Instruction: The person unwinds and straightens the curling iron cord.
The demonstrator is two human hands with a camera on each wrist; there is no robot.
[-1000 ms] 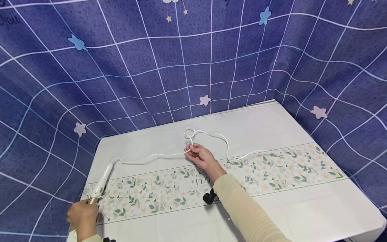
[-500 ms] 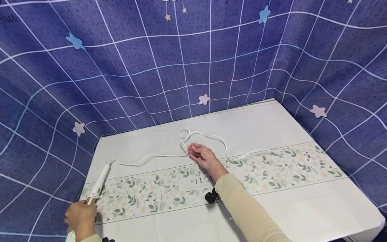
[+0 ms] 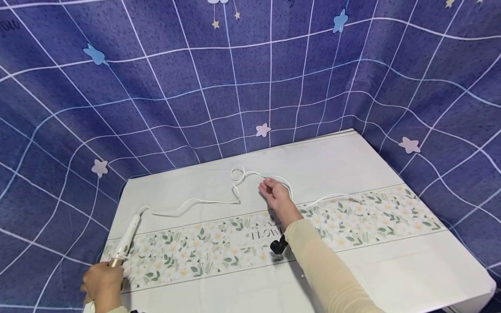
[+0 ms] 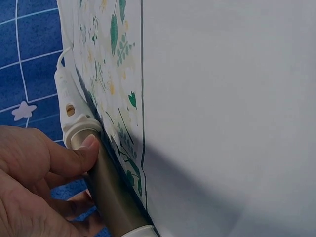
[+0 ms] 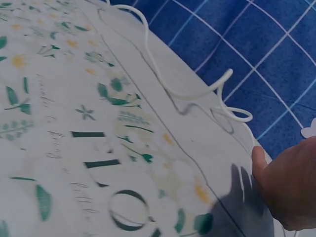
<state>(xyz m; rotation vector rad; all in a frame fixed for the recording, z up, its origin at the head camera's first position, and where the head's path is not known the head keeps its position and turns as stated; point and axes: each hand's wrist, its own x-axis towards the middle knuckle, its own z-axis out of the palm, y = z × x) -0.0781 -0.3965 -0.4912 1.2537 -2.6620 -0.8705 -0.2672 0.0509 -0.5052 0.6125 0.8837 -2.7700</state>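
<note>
A curling iron (image 3: pixel 127 237) with a white handle and gold barrel lies along the table's left side, handle pointing away. My left hand (image 3: pixel 103 280) grips it by the barrel; in the left wrist view the thumb presses on the gold barrel (image 4: pixel 112 185) just below the white collar. From the handle's end a white cord (image 3: pixel 203 200) runs right across the table, with a small loop near the middle. My right hand (image 3: pixel 277 195) hovers at the cord right of that loop, fingers loosely bent and overlapping it. The right wrist view shows the right hand (image 5: pixel 291 187) beside the cord (image 5: pixel 150 49).
A white table cover (image 3: pixel 391 278) carries a flowered band (image 3: pixel 184 256) with printed lettering. Blue grid-patterned curtains (image 3: pixel 188 87) with stars hang along the back and both sides of the table. The cord's far end (image 3: pixel 332 196) lies on the right part of the band.
My right hand has left the cord's bend below the loop and moved right and slightly away. The loop has shifted a little left. My left hand stays on the curling iron.
</note>
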